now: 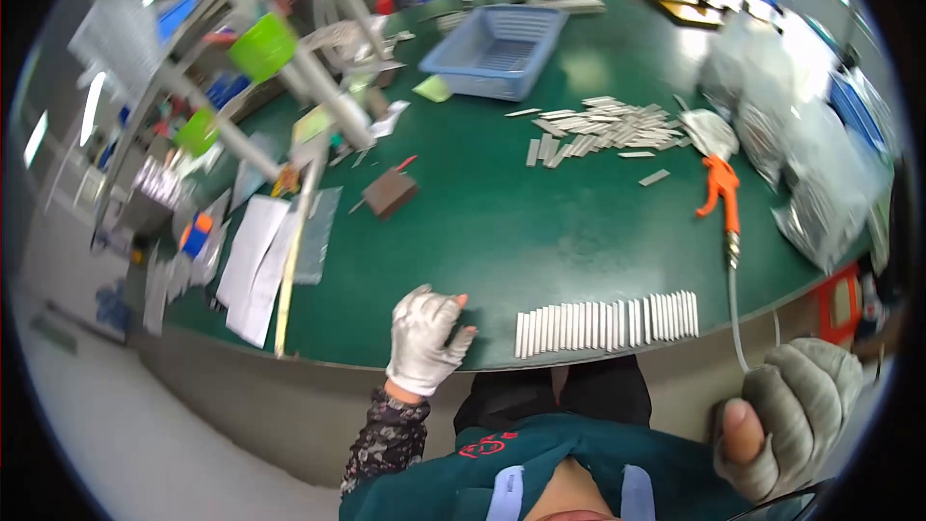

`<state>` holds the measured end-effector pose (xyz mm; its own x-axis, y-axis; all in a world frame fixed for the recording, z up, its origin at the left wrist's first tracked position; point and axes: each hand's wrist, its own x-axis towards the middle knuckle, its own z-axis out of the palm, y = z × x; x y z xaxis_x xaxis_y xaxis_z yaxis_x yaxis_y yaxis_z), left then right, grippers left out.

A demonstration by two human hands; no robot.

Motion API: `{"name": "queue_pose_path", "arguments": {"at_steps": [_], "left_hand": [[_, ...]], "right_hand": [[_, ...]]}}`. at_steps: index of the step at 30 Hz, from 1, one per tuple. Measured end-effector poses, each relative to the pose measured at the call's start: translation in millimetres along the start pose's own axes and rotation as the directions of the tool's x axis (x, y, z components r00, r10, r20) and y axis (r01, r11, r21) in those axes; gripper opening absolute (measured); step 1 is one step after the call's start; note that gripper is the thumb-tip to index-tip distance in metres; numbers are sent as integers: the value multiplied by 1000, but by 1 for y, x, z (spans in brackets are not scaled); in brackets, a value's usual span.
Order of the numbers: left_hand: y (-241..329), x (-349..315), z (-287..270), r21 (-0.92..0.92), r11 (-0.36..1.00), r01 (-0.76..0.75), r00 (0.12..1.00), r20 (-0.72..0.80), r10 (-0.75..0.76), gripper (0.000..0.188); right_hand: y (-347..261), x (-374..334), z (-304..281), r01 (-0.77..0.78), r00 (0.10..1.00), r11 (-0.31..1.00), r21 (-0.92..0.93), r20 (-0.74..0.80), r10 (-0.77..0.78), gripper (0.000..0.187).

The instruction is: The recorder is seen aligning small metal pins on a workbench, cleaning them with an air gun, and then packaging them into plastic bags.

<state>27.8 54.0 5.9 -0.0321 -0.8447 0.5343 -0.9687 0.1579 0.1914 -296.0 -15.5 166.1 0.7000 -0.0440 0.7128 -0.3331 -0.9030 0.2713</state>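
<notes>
The left grip [426, 338], in a white glove with bare thumb and fingertip showing, is at the table's near edge, fingers loosely curled, a narrow gap to the thumb. The right grip [796, 420], in a greyish glove, is raised off the table's near side, fingers folded; I can't tell whether it holds anything. Just right of the left grip, a neat row of thin pale strips [579, 326] lines the edge of the green table [463, 222]. Ahead of the right grip lies an orange air gun [719, 183] with its hose [735, 318]. Farther out from both grips are a loose strip heap [617, 125] and a blue plastic basket [497, 85]; a brown block [390, 193] sits ahead of the left grip.
</notes>
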Motion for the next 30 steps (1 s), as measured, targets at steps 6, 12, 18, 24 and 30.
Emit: {"name": "queue_pose_path", "arguments": {"at_steps": [6,12,18,24,30], "left_hand": [[-13,-13,-18,45,997,59,995,-79,-55,37],[-26,-13,-28,111,990,82,992,-104,-71,32],[-34,1,-17,92,996,-6,998,-56,11,30],[-39,8,-4,82,986,-149,986,-59,154,30],[-32,37,12,36,964,-264,965,12,264,30]], "right_hand": [[22,4,14,27,990,1000,-8,139,-25,32],[21,-4,16,26,986,997,-74,168,-13,35],[39,-18,22,-65,984,970,-236,144,101,41],[59,-40,-29,-266,961,878,-397,-44,272,17],[63,-93,-64,-532,839,723,-441,-156,522,13]]}}
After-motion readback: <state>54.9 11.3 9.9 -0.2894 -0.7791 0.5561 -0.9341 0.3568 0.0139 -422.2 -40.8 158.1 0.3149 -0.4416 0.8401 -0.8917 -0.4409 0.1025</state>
